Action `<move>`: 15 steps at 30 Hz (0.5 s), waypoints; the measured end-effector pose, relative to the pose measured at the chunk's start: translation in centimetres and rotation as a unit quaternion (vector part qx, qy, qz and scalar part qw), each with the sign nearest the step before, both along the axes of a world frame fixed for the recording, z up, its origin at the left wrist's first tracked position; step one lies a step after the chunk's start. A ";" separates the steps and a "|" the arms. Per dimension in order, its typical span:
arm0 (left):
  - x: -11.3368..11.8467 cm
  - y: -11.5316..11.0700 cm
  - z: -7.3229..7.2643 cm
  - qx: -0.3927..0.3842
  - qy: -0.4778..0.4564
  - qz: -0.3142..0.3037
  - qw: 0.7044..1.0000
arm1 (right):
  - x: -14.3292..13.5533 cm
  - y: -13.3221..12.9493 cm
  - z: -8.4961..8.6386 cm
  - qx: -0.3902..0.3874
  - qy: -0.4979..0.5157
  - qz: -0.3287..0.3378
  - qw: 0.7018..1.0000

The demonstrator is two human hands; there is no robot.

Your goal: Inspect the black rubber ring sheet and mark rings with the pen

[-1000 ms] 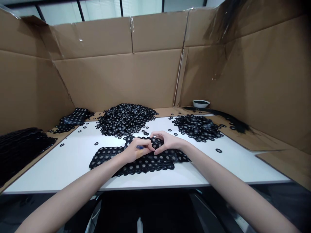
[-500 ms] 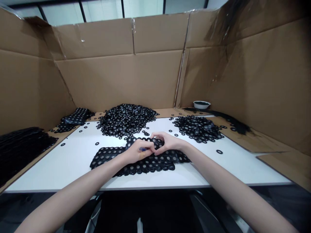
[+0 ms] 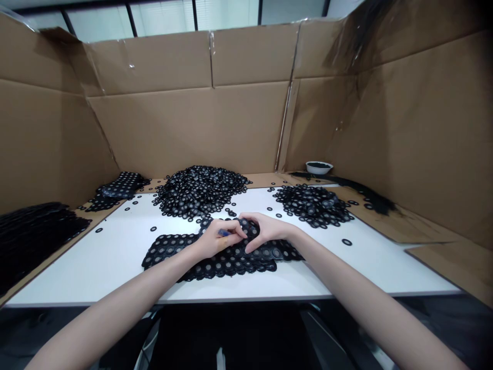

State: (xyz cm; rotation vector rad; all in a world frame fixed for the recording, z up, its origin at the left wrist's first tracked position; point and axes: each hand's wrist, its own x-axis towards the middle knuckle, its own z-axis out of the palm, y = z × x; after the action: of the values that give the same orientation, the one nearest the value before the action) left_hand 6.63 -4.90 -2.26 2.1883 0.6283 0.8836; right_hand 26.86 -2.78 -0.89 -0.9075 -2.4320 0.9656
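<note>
Black sheets of joined rings with pale centres [image 3: 227, 267] lie in overlapping layers at the front middle of the white board. Over them, my left hand [image 3: 219, 239] is closed in a pinch around a slim tool with a blue part [image 3: 224, 233]; its tip is hidden. My right hand [image 3: 269, 228] arches over the same sheets from the right. Its thumb and forefinger are apart, curved around a patch of rings, the thumb down near the surface. The fingertips of both hands are close together.
Behind the sheets rises a large heap of loose black rings [image 3: 200, 190], with a smaller heap [image 3: 314, 203] to the right. Stacked black sheets [image 3: 34, 236] lie at far left, more sheets [image 3: 121, 186] beyond. A white bowl [image 3: 319, 168] stands by the cardboard walls [image 3: 185, 128].
My right thumb has drawn away from my left fingertips, widening its gap with the forefinger. My left hand has shifted slightly, and its blue tool is tilted differently.
</note>
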 end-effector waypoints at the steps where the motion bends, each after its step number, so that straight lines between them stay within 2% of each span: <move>1: 0.0 0.0 0.0 -0.001 0.000 0.004 1.000 | 0.0 0.1 -0.1 0.003 -0.002 -0.001 1.000; 5: -0.1 0.0 0.0 0.003 0.001 0.022 1.000 | 0.1 0.2 -0.4 0.010 -0.006 -0.005 1.000; 12: -0.1 0.0 0.1 0.022 -0.004 0.022 1.000 | 0.1 -0.2 0.2 0.011 -0.028 -0.046 0.999; 15: 0.0 0.0 0.1 0.025 -0.004 0.022 0.999 | 0.1 -0.3 0.3 0.009 -0.036 -0.042 0.998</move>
State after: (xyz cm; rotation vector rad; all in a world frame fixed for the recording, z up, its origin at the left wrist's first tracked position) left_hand 6.59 -4.90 -2.21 2.2222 0.6593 0.9386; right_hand 26.99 -3.07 -0.63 -1.0462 -2.4352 0.8941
